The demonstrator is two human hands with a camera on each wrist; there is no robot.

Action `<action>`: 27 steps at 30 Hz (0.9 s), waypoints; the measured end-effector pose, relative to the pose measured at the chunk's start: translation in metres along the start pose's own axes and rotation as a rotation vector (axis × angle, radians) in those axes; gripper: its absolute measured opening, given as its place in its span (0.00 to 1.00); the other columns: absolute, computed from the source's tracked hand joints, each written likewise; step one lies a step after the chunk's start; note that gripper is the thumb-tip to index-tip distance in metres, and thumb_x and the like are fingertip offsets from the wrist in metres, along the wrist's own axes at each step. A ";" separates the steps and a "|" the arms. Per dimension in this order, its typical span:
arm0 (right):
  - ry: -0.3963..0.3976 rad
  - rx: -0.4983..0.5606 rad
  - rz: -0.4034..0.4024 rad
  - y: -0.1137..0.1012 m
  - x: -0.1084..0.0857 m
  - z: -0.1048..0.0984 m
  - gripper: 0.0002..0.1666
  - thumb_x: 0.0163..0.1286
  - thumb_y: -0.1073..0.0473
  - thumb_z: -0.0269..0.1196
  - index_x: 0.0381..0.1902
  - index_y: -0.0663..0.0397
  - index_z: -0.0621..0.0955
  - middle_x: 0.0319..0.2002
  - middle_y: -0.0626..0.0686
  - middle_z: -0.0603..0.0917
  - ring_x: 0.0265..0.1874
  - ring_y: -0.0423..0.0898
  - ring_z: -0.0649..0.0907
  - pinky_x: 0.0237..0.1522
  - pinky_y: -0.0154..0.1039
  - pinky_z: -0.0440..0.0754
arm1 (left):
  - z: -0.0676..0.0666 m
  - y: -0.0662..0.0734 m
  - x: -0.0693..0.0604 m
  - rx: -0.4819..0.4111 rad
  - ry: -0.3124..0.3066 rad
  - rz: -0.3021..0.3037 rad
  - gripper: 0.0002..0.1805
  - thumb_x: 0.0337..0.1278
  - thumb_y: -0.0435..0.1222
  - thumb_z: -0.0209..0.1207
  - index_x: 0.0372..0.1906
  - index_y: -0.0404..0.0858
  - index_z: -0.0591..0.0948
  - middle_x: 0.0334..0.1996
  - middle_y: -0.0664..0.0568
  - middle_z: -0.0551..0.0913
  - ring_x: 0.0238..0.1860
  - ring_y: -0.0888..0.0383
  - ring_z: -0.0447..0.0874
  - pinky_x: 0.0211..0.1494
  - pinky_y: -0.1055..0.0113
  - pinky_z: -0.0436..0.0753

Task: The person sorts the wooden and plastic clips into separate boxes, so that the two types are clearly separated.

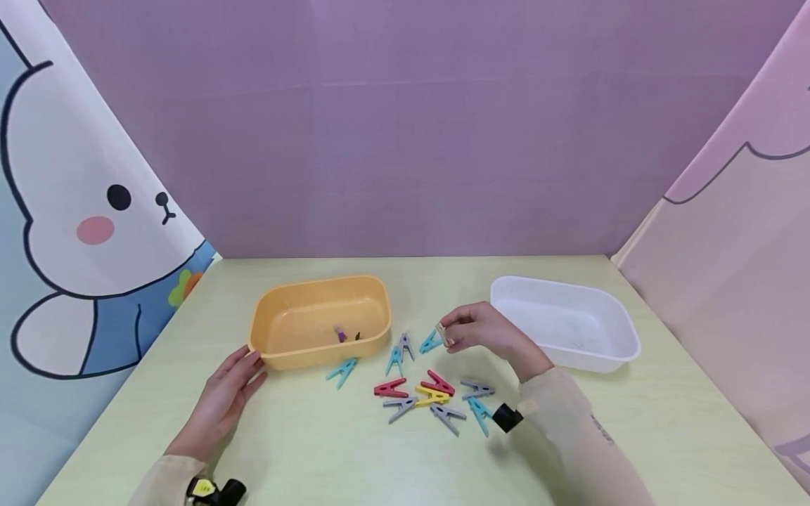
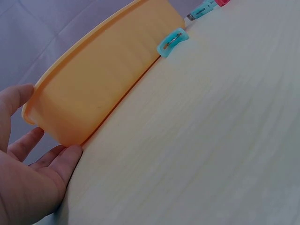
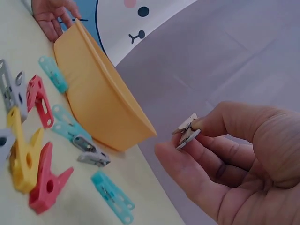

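A small pale clothespin with a metal spring (image 3: pixel 188 130) is pinched between the thumb and fingertips of my right hand (image 1: pixel 484 330), raised above the table. Just beyond those fingers lies a teal clothespin (image 1: pixel 430 342). My left hand (image 1: pixel 229 393) touches the near-left corner of the orange-yellow basin (image 1: pixel 323 360), its fingers against the rim and outer wall. Inside this basin are a small purple item (image 1: pixel 340 334) and a tiny dark one (image 1: pixel 357 336). Red, yellow, grey and teal clothespins, among them a yellow one (image 3: pixel 23 157), are scattered before the basins.
A white basin (image 1: pixel 616 358) stands at the right, behind the right forearm. One teal clothespin (image 2: pixel 172 42) lies close against the orange-yellow basin's front wall. A purple backdrop (image 1: pixel 418 140) rises at the table's far edge, with printed panels on both sides.
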State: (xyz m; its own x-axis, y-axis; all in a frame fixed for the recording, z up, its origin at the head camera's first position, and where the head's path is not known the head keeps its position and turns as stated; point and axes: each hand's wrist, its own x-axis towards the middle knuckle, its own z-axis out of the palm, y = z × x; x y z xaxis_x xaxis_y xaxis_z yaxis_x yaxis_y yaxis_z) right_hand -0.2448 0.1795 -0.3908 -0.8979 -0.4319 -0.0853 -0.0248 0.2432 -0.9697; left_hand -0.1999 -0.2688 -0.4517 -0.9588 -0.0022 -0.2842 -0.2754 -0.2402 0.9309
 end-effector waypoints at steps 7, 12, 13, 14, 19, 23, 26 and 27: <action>0.020 0.022 0.024 -0.011 0.017 0.013 0.16 0.69 0.70 0.59 0.52 0.77 0.79 0.39 0.62 0.85 0.33 0.47 0.86 0.44 0.47 0.88 | 0.000 0.001 0.000 -0.001 0.006 -0.009 0.45 0.71 0.49 0.56 0.80 0.41 0.46 0.66 0.56 0.63 0.52 0.75 0.77 0.63 0.72 0.75; 0.026 0.035 0.039 -0.016 0.030 0.021 0.16 0.70 0.69 0.59 0.52 0.76 0.79 0.37 0.57 0.85 0.33 0.47 0.86 0.44 0.45 0.88 | 0.000 0.000 0.001 -0.005 0.004 -0.006 0.45 0.71 0.49 0.57 0.80 0.41 0.46 0.63 0.59 0.65 0.52 0.75 0.77 0.63 0.73 0.75; 0.024 0.041 0.037 -0.017 0.033 0.022 0.16 0.70 0.69 0.59 0.52 0.75 0.79 0.38 0.58 0.85 0.33 0.47 0.86 0.44 0.46 0.88 | 0.000 0.000 0.001 -0.008 0.002 -0.005 0.44 0.71 0.49 0.57 0.80 0.41 0.47 0.63 0.59 0.65 0.52 0.75 0.77 0.63 0.73 0.75; 0.022 0.046 0.035 -0.018 0.035 0.024 0.16 0.71 0.69 0.59 0.52 0.75 0.79 0.39 0.58 0.85 0.33 0.47 0.86 0.44 0.46 0.88 | 0.000 0.000 0.000 -0.009 0.000 -0.005 0.44 0.71 0.49 0.57 0.80 0.40 0.47 0.63 0.59 0.66 0.52 0.75 0.77 0.63 0.73 0.75; 0.014 0.079 0.026 -0.025 0.044 0.030 0.15 0.71 0.70 0.58 0.52 0.75 0.79 0.42 0.60 0.83 0.34 0.48 0.87 0.45 0.46 0.88 | 0.001 0.001 0.000 -0.011 -0.004 0.001 0.44 0.71 0.48 0.57 0.80 0.40 0.46 0.62 0.60 0.67 0.52 0.75 0.77 0.63 0.73 0.75; 0.015 0.111 0.026 -0.030 0.051 0.036 0.16 0.72 0.71 0.56 0.54 0.77 0.78 0.43 0.60 0.82 0.34 0.48 0.87 0.45 0.46 0.88 | 0.001 0.001 0.000 -0.004 -0.002 -0.006 0.45 0.71 0.48 0.56 0.80 0.41 0.45 0.63 0.59 0.65 0.52 0.75 0.77 0.63 0.72 0.75; 0.014 0.148 0.025 -0.033 0.058 0.040 0.16 0.72 0.71 0.56 0.54 0.78 0.77 0.42 0.59 0.82 0.33 0.47 0.87 0.45 0.46 0.88 | 0.001 0.001 0.000 0.003 0.002 -0.008 0.44 0.71 0.48 0.56 0.80 0.41 0.45 0.62 0.59 0.66 0.52 0.75 0.77 0.64 0.72 0.75; 0.014 0.158 0.023 -0.033 0.060 0.041 0.16 0.72 0.72 0.56 0.54 0.78 0.77 0.41 0.59 0.82 0.33 0.47 0.87 0.45 0.45 0.88 | 0.000 0.001 0.000 0.004 0.002 -0.008 0.44 0.72 0.48 0.56 0.80 0.41 0.45 0.62 0.60 0.66 0.52 0.75 0.77 0.64 0.72 0.75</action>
State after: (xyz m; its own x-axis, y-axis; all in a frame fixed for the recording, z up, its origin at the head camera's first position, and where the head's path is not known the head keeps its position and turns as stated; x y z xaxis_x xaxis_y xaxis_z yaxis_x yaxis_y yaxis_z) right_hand -0.2795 0.1095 -0.3729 -0.9033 -0.4157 -0.1059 0.0645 0.1124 -0.9916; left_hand -0.2002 -0.2685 -0.4508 -0.9564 -0.0025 -0.2921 -0.2833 -0.2359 0.9295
